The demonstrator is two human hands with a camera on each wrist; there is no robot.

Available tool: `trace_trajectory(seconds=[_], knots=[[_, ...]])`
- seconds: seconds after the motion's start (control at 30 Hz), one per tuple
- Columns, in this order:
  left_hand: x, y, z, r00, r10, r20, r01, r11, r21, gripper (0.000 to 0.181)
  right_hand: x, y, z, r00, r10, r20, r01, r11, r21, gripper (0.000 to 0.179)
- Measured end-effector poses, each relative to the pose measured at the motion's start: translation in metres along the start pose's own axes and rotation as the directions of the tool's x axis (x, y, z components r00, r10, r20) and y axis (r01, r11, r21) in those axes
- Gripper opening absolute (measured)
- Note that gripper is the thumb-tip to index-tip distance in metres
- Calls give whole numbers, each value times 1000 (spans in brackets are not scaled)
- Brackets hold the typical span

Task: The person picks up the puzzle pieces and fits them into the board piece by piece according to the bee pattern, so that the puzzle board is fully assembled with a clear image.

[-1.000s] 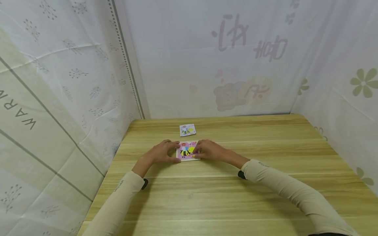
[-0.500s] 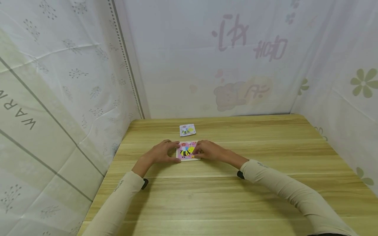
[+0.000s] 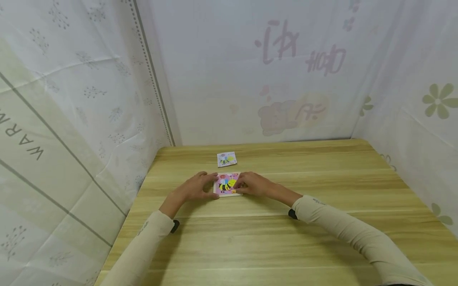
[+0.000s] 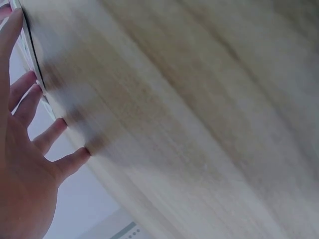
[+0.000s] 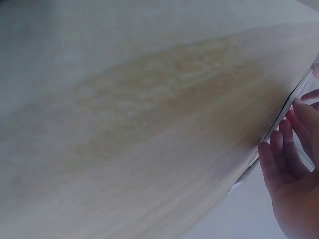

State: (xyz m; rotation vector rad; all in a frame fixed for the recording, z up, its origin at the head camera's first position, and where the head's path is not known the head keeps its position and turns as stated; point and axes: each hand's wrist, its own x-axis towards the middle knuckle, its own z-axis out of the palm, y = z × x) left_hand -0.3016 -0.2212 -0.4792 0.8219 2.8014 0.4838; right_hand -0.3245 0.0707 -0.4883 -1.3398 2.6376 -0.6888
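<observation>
A small bee picture puzzle (image 3: 225, 185), pink with a pale frame, lies flat near the middle of the table. My left hand (image 3: 196, 186) holds its left side, thumb at the near corner and forefinger at the far one. In the left wrist view, the other fingers (image 4: 52, 134) are spread along the table. From the right, my right hand (image 3: 255, 184) bends over the picture, thumb and forefinger pinching together at its right part. A pink bit shows at those fingertips in the right wrist view; the puzzle piece there is mostly hidden by the hand.
Just beyond the puzzle lies a paper card (image 3: 227, 159) with the same bee picture. The wood-grain table (image 3: 250, 238) reaches to white printed curtains (image 3: 222, 79) at the back and on both sides.
The head view has tilted very slightly. Both hands stay at the puzzle in nearly the same pose, and the card lies where it was.
</observation>
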Motion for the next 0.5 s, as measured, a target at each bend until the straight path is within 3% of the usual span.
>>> trace_trajectory(seconds=[0.33,0.5], knots=[[-7,-5,8,999,10,-38,-10,1000,-1,85,-2,-4,3,1000,-14,-15,14,1000,-2,16],[-8,-5,11,997,50,-51,-50,999,4,84,-7,-2,3,997,-42,-65,39,998,-46,17]])
